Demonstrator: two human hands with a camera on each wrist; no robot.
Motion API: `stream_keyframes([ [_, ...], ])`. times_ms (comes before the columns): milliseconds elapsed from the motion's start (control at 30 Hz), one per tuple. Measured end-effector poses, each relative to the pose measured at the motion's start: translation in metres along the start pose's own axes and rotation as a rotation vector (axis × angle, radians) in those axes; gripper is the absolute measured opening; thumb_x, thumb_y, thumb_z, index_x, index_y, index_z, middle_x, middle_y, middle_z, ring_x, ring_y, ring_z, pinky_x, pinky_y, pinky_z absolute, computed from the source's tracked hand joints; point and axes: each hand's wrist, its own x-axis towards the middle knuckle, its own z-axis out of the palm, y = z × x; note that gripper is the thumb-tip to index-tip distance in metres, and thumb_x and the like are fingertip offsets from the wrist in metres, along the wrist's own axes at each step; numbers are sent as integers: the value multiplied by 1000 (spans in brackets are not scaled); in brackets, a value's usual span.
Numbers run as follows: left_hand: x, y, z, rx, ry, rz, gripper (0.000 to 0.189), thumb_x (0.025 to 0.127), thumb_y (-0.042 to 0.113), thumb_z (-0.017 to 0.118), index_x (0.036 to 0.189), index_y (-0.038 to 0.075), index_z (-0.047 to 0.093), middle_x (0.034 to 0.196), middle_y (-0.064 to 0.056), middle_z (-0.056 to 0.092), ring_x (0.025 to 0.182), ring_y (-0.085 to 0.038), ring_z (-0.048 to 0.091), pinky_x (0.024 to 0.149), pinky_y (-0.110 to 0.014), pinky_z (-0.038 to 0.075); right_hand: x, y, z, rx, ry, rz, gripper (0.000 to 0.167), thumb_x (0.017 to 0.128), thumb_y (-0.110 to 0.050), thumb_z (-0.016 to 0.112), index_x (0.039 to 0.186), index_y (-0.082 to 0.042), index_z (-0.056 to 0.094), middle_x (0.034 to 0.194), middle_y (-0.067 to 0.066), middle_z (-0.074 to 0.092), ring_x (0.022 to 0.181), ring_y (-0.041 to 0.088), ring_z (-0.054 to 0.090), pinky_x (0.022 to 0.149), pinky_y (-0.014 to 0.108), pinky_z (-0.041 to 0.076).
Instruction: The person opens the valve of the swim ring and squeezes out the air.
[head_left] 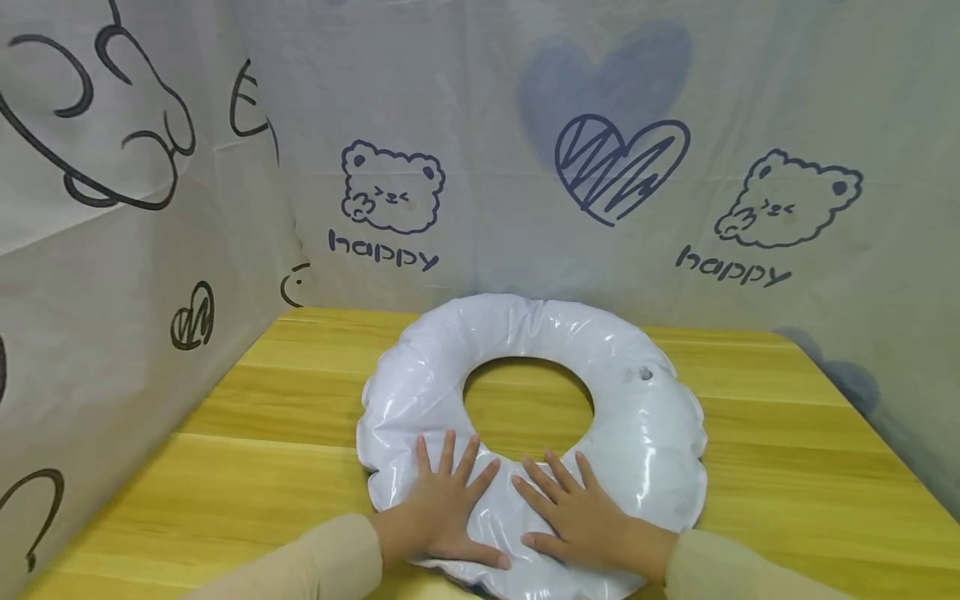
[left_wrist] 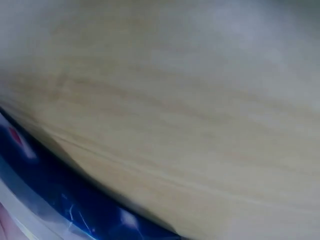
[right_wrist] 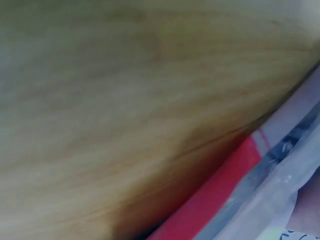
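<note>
A white inflated swim ring (head_left: pixel 652 442) lies flat on the wooden table, its valve (head_left: pixel 645 374) showing on the right side of the upper face. On the ring's near left part rests my left hand (head_left: pixel 450 508), palm down with the fingers spread. My right hand (head_left: pixel 581 517) presses the near right part in the same way, fingers straight and apart. In the left wrist view the ring's lower side (left_wrist: pixel 75 200) appears dark blue; the right wrist view shows a red patch (right_wrist: pixel 215 195) near its edge.
The yellow wood-grain table (head_left: pixel 247 467) extends to both sides of the ring. Behind it hangs a pale cloth (head_left: pixel 495 242) printed with bears, hearts and the word happy. Another cloth (head_left: pixel 97 333) with black line drawings hangs along the left side.
</note>
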Motion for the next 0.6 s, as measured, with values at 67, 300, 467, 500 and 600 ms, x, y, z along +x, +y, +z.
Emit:
stream_keyframes([
  [67, 0, -1, 1, 9, 8, 9, 109, 65, 90, 35, 149, 24, 19, 155, -19, 12, 138, -51, 8, 100, -74, 7, 0, 1, 1, 13, -12, -5, 67, 95, -56, 30, 148, -15, 26, 155, 11, 19, 141, 39, 15, 107, 66, 9],
  [300, 0, -21, 1, 18, 166, 107, 96, 71, 83, 40, 145, 22, 32, 150, -19, 29, 133, -46, 31, 101, -66, 23, -9, 22, 2, -97, 164, -36, 65, 95, -56, 31, 144, -14, 34, 150, 12, 32, 139, 37, 26, 110, 59, 15],
  [467, -1, -50, -3, 96, 345, 139, 97, 69, 83, 45, 142, 18, 39, 149, -18, 31, 134, -42, 32, 102, -65, 24, -24, 57, 3, -330, 432, -10, 70, 93, -61, 30, 138, -9, 44, 144, 15, 41, 134, 36, 35, 116, 47, -1],
  [500, -1, -55, -4, 106, 358, 130, 98, 68, 83, 45, 142, 19, 39, 150, -18, 29, 136, -43, 28, 102, -67, 21, -27, 64, 3, -352, 449, -8, 71, 92, -62, 30, 138, -10, 44, 145, 16, 40, 134, 36, 34, 116, 45, -5],
  [600, -1, -66, -4, 87, 345, 104, 101, 66, 83, 48, 144, 20, 35, 153, -18, 22, 138, -47, 19, 100, -73, 13, -33, 79, 1, -343, 447, -11, 74, 90, -64, 34, 139, -10, 42, 147, 16, 37, 137, 34, 28, 115, 41, -12],
])
